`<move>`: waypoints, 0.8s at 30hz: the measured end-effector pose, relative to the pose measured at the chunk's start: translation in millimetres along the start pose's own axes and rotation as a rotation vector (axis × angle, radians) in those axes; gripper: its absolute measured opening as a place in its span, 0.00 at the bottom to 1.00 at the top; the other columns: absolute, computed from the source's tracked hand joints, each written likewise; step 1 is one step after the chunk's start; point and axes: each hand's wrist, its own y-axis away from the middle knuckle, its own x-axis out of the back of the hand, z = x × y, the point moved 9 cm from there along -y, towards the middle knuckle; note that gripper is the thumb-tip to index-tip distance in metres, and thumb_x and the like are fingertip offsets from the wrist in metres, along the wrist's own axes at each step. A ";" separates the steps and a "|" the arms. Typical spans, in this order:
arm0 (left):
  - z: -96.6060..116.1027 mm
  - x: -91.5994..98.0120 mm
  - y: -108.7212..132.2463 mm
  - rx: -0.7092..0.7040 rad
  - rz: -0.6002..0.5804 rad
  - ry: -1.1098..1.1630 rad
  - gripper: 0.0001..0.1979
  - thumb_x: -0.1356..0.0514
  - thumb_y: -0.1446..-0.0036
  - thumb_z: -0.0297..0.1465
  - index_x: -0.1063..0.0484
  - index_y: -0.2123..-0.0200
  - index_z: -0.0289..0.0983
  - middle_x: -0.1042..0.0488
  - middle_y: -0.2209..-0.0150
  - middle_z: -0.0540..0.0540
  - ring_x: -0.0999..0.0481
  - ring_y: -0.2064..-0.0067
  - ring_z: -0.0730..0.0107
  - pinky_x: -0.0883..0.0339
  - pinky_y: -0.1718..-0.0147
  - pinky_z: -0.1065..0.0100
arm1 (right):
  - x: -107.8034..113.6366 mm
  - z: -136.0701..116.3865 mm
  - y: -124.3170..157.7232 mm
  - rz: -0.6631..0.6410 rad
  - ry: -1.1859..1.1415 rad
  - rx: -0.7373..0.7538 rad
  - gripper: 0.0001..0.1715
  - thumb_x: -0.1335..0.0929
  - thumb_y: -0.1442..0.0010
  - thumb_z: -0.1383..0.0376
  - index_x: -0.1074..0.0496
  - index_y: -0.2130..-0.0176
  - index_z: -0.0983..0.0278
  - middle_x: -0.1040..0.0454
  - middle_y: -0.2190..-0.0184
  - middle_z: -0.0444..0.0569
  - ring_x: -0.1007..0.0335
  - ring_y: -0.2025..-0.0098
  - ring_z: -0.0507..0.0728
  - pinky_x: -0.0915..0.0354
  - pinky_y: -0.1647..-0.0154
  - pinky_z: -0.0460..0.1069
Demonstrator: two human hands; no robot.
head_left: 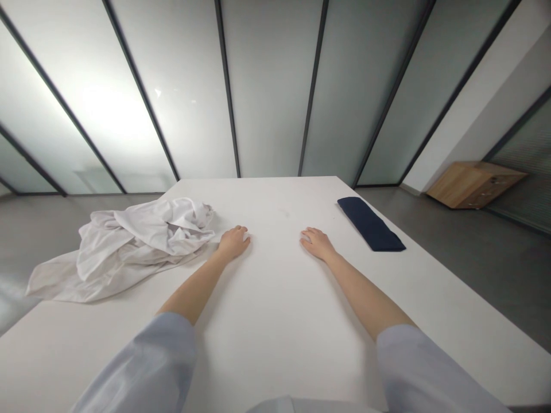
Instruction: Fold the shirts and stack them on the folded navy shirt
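My left hand (233, 242) rests palm down on the white table (275, 321), its fingers loosely apart and nothing in them. Just to its left lies a crumpled heap of white cloth (142, 238), part of which hangs over the table's left edge. My right hand (317, 243) also lies on the tabletop, open and holding nothing. Further right is a dark navy folded piece of fabric (370, 223), flat and long, near the right edge. Neither hand touches the cloth or the navy fabric.
Beyond the table's far edge stands a frosted glass partition (271, 86) with dark frames. On the grey floor (387, 201) at the right, a wooden drawer cabinet (465, 183) is by the wall.
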 end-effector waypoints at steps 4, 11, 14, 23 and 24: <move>-1.4 49.7 1.8 -0.012 0.189 0.001 0.16 0.48 0.40 0.37 0.29 0.53 0.39 0.25 0.54 0.42 0.29 0.51 0.56 0.44 0.46 0.56 | -1.4 1.7 -0.9 0.014 0.013 0.005 0.23 0.38 0.37 0.57 0.30 0.45 0.60 0.35 0.41 0.54 0.40 0.40 0.62 0.43 0.41 0.56; -106.0 125.0 27.1 0.453 0.418 -0.079 0.23 0.44 0.44 0.41 0.32 0.47 0.39 0.35 0.43 0.37 0.42 0.40 0.44 0.50 0.43 0.44 | -3.5 0.0 -2.1 0.019 0.044 0.040 0.24 0.38 0.37 0.58 0.29 0.45 0.62 0.34 0.41 0.57 0.40 0.40 0.64 0.42 0.42 0.57; -157.9 117.7 45.0 0.643 0.347 -0.087 0.30 0.42 0.47 0.46 0.36 0.42 0.41 0.42 0.38 0.34 0.48 0.37 0.38 0.51 0.45 0.37 | -2.9 0.0 -2.2 0.028 0.037 0.031 0.23 0.38 0.37 0.58 0.29 0.46 0.63 0.34 0.41 0.57 0.40 0.40 0.65 0.42 0.42 0.58; -193.8 110.5 69.8 0.772 0.547 0.231 0.15 0.54 0.38 0.33 0.29 0.60 0.34 0.29 0.50 0.33 0.35 0.44 0.46 0.45 0.45 0.46 | -1.9 -1.0 -2.4 0.059 0.027 0.034 0.24 0.38 0.39 0.59 0.28 0.47 0.63 0.33 0.42 0.58 0.39 0.41 0.65 0.42 0.42 0.58; -200.7 113.7 72.3 0.818 0.633 0.379 0.14 0.54 0.38 0.32 0.30 0.62 0.33 0.29 0.52 0.33 0.35 0.44 0.46 0.46 0.44 0.47 | -1.1 -1.2 -2.4 0.066 0.024 0.030 0.23 0.38 0.39 0.59 0.28 0.47 0.63 0.33 0.42 0.57 0.39 0.41 0.65 0.42 0.43 0.58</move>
